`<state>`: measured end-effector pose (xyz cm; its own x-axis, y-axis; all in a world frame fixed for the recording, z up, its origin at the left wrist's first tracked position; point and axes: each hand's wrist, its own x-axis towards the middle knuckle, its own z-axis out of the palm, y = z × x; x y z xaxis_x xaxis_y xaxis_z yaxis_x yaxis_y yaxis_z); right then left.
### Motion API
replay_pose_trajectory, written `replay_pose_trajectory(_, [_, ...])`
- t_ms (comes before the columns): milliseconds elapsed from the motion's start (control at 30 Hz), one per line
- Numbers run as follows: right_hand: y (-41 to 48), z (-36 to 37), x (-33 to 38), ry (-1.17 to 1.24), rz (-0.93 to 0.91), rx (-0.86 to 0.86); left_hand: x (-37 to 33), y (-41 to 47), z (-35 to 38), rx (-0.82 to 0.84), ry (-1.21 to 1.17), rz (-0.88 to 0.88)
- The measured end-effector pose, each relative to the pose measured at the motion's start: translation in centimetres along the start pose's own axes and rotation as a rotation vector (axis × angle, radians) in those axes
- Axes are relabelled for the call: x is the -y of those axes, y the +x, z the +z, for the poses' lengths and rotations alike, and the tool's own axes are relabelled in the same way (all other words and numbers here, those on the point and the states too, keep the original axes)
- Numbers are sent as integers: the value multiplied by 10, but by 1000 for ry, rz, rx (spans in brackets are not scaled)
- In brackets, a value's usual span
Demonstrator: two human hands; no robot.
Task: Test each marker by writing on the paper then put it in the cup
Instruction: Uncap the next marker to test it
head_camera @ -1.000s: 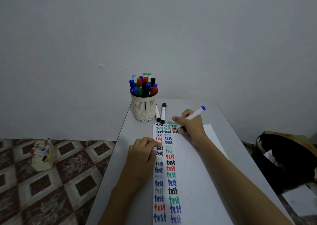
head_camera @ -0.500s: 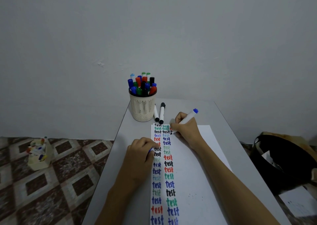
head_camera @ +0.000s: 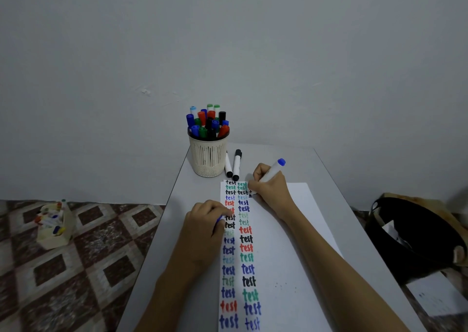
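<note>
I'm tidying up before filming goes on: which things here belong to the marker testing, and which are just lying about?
In use: marker in right hand; blue cap in left hand; paper; cup; two black markers beside it.
Lying about: box on floor; black bag; loose sheet.

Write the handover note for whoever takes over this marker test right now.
Right hand grips the white blue-ended marker, tip on the white paper sheet.
Left hand rests on the sheet's edge, pinching a small blue cap.
Done: two columns of "test"; coloured markers fill the beige slotted plastic cup.
Left: finish, cap, cup this one; then the two black-capped white markers beside the cup.
</note>
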<state>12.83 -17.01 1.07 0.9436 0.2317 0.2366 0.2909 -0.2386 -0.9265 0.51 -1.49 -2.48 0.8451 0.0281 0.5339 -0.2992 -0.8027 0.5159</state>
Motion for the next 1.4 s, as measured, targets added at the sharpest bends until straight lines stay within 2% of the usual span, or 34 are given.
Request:
replay_pose_trajectory(233, [0, -4, 0, 101, 35, -15, 0, 0, 0, -1, 1, -8])
replay_pose_trajectory(633, [0, -3, -1, 49, 3, -7, 1, 1, 0, 2, 8, -4])
replay_pose_trajectory(867, [-1, -5, -1, 97, 16, -58, 0, 1, 0, -2, 2, -7])
replay_pose_trajectory(1233, [-2, -6, 1, 109, 33, -22, 1, 0, 0, 13, 0, -16])
replay_pose_trajectory(1400, [0, -6, -1, 137, 53, -111, -1, 1, 0, -1, -1, -10])
